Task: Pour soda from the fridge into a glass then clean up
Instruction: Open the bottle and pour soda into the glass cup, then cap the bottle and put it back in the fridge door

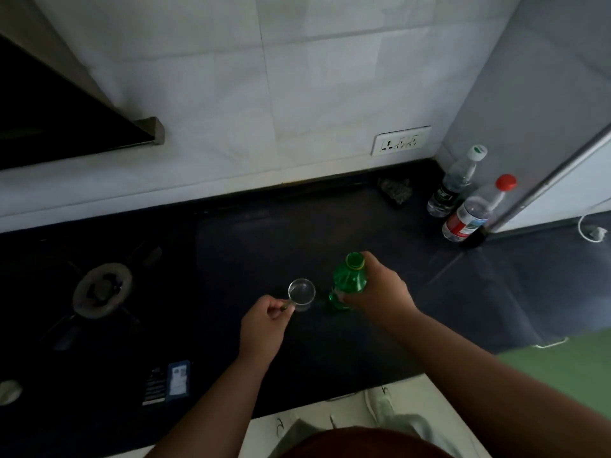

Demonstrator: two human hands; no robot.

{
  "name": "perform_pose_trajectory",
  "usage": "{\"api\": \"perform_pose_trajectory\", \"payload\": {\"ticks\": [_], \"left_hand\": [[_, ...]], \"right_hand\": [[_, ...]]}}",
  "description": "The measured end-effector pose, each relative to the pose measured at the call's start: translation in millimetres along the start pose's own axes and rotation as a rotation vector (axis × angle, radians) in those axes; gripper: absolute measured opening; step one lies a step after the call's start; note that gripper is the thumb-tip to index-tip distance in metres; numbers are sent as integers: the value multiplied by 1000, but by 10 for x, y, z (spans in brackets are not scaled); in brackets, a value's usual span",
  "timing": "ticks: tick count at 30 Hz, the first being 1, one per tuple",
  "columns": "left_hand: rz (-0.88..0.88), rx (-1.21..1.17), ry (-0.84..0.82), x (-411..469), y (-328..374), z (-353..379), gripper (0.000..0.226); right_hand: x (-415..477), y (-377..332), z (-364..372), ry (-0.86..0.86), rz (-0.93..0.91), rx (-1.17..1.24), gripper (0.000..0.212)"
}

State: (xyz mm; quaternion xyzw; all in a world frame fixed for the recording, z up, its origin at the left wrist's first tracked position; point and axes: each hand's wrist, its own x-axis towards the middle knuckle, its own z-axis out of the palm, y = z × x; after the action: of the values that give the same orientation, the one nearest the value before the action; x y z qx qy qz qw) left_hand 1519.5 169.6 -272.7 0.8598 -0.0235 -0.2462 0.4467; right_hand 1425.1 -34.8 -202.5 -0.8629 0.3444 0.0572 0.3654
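Note:
A green plastic soda bottle stands upright on the dark counter, its mouth uncapped. My right hand is wrapped around its right side. Just left of it sits a small clear glass, which looks empty. My left hand pinches the glass near its base from the front left. A small dark object peeks from those fingers; I cannot tell what it is.
A gas burner sits on the hob at the left. Two clear bottles, one white-capped and one red-capped, stand at the back right beside a grey appliance wall. A dark scrubber lies near the wall socket. A small box rests at the counter's front.

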Motion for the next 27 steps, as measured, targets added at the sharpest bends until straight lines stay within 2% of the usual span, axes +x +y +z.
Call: {"api": "perform_pose_trajectory", "payload": {"ticks": [4, 8, 19, 25, 27], "left_hand": [[-99, -7, 7, 13, -91, 133, 14], [-118, 19, -9, 32, -138, 229, 13], [-213, 10, 43, 96, -193, 456, 14], [-231, 46, 61, 120, -197, 502, 12], [-248, 49, 32, 122, -190, 506, 13]], "right_hand": [[-3, 23, -5, -8, -17, -17, 62], [-11, 36, -4, 10, -50, -45, 57], [10, 77, -8, 13, -95, -78, 61], [20, 65, -32, -4, -122, -110, 66], [24, 76, -53, -51, -144, -148, 77]]}}
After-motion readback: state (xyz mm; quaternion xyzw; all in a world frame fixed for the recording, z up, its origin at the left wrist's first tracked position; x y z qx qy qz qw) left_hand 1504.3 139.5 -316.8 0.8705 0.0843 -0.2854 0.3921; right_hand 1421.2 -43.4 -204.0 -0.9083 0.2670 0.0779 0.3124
